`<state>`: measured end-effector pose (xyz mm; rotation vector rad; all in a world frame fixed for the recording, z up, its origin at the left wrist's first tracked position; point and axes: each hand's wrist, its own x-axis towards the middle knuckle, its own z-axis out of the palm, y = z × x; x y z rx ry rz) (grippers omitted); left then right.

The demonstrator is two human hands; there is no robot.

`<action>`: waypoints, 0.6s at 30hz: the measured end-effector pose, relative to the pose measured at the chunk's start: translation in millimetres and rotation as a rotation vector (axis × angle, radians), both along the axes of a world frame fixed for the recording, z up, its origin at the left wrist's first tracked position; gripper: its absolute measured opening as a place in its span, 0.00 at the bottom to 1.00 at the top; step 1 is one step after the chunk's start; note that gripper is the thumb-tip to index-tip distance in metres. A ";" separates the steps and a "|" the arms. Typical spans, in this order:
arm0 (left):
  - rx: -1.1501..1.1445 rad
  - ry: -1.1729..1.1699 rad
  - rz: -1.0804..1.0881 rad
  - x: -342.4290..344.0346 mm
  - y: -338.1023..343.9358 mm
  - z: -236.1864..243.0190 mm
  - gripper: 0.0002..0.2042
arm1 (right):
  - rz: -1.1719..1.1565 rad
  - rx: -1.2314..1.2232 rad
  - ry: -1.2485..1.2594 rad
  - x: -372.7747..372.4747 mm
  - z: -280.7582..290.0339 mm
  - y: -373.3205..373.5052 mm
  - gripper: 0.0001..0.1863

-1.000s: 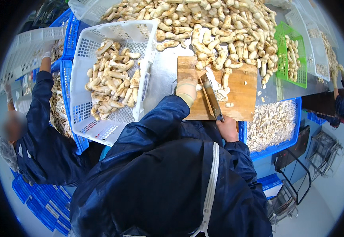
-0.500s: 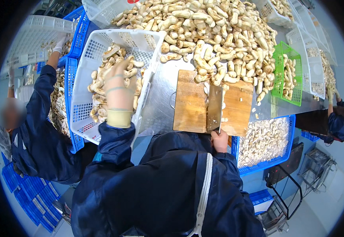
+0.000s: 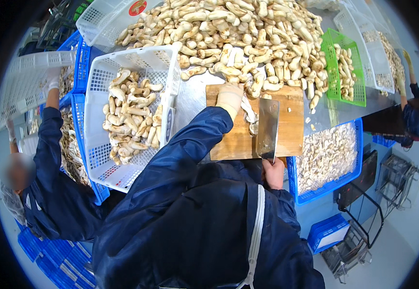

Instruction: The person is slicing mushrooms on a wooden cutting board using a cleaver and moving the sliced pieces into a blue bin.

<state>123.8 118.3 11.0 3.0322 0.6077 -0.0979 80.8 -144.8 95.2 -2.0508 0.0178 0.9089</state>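
Observation:
My right hand (image 3: 274,173) grips the handle of a cleaver (image 3: 268,126), whose broad blade stands over the wooden cutting board (image 3: 291,139). My left hand (image 3: 229,98), in a pale glove, is at the far left part of the board, against the near edge of a big heap of mushrooms (image 3: 252,33). Its fingers are mostly hidden, so what they hold cannot be made out. Pale cut mushroom pieces (image 3: 250,115) lie on the board just left of the blade. The mushrooms are thick-stemmed, cream with brown patches.
To the left stands a white basket (image 3: 94,139) partly filled with mushrooms. A blue crate (image 3: 358,159) of chopped pieces is right of the board, a green basket (image 3: 358,96) beyond it. Co-workers (image 3: 50,168) are on the left and far right. Metal tabletop (image 3: 190,96) shows beside the board.
My left hand has moved from over the white basket rightward to the board's far edge by the heap. The cleaver stays in my right hand, its blade shifted slightly. The view has moved a little.

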 end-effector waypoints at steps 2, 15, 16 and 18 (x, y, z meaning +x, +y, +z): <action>-0.306 -0.081 0.095 -13.1 -1.4 -2.0 0.14 | 0.034 -0.023 -0.078 -1.6 -5.2 -1.6 0.09; -0.744 -0.145 0.390 -111.2 -48.7 9.7 0.11 | 0.399 -0.044 -0.180 -9.0 -1.0 39.7 0.12; -1.021 -0.123 0.576 -113.8 -44.0 7.2 0.10 | 0.408 -0.036 -0.171 -9.3 -0.2 41.0 0.12; -1.540 -0.162 0.906 -115.6 -37.9 1.5 0.10 | 0.413 -0.024 -0.158 -8.9 0.9 43.4 0.12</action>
